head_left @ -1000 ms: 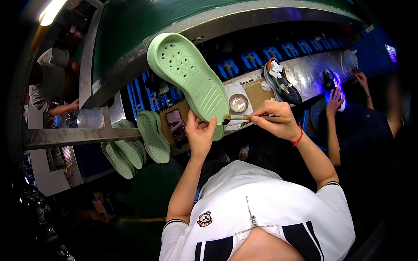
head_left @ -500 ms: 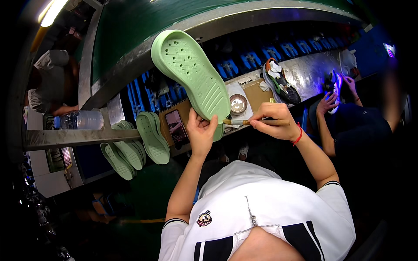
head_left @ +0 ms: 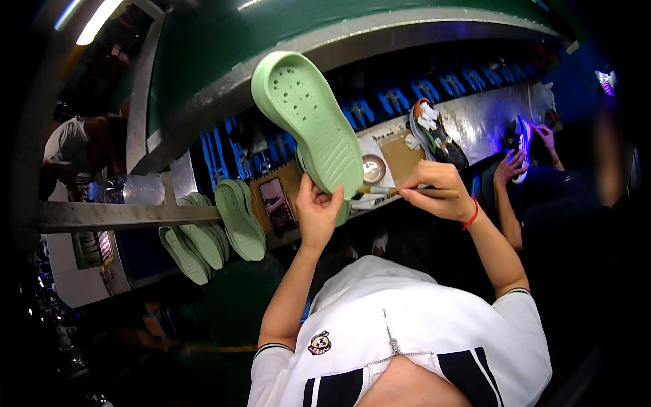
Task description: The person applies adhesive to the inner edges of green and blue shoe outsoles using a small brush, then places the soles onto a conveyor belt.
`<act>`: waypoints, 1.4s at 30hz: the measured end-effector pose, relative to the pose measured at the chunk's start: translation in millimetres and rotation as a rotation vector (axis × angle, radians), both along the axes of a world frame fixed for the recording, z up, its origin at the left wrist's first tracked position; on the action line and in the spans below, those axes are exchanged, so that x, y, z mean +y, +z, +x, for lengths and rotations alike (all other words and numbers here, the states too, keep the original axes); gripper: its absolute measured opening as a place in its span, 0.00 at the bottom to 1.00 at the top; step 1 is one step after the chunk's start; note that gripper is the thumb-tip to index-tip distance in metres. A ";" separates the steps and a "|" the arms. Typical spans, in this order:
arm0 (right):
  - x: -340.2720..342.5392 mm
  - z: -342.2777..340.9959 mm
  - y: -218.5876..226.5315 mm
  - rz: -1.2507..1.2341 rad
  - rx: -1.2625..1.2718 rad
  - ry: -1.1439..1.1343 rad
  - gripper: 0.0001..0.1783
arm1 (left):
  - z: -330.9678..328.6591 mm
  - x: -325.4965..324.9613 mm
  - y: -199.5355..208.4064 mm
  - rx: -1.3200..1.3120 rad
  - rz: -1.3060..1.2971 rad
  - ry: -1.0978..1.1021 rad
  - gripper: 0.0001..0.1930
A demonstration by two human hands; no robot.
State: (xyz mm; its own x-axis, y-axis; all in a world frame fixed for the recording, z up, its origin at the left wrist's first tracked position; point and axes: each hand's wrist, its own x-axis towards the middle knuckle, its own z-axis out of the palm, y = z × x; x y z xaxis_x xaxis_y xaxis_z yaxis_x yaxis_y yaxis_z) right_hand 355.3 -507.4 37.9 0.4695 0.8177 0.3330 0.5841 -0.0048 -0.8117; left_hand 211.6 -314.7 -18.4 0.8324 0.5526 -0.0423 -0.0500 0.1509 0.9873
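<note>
My left hand (head_left: 319, 214) grips a pale green shoe sole (head_left: 308, 119) by its near end, thumb on the rim. The sole stands tilted up over the bench, with its hole-dotted end pointing far left. Part of another green sole shows behind it. Between the fingers of my right hand (head_left: 437, 190) is a thin brush (head_left: 380, 190), its bristles against or very near the sole's near right edge. A round tub (head_left: 373, 167) with a whitish middle sits just beyond the brush.
Several green soles (head_left: 241, 220) lean in stacks at left, near a phone (head_left: 276, 203) and a clear plastic bottle (head_left: 129, 189). A metal rail (head_left: 129, 216) crosses there. At right are a dark sneaker (head_left: 441, 136) and a person's hands holding a shoe (head_left: 522, 146) under violet light.
The sole has shifted slightly right and turned a little more upright in my left hand. My right hand and the brush have moved slightly right with it.
</note>
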 end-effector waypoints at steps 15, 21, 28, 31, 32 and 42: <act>-20.9 -6.8 -17.8 0.155 0.660 -0.287 0.05 | 228.1 172.8 148.3 -0.343 0.045 0.082 0.36; -24.0 -22.5 -63.8 0.031 0.654 -0.352 0.04 | 17.6 84.2 -35.9 0.028 1.149 0.298 0.46; 2.9 -7.8 -129.0 -0.119 0.539 -0.406 0.06 | -175.6 106.7 -169.0 1.236 0.697 0.697 0.65; 13.4 0.9 -155.1 -0.188 0.346 -0.414 0.07 | -191.4 113.3 -157.7 1.245 0.629 0.580 0.59; 17.3 3.7 -159.9 -0.217 0.304 -0.409 0.08 | -192.3 116.5 -150.9 1.226 0.689 0.557 0.55; 25.5 4.0 -156.9 -0.334 0.242 -0.399 0.09 | -225.1 158.3 -125.3 0.935 0.123 0.435 0.49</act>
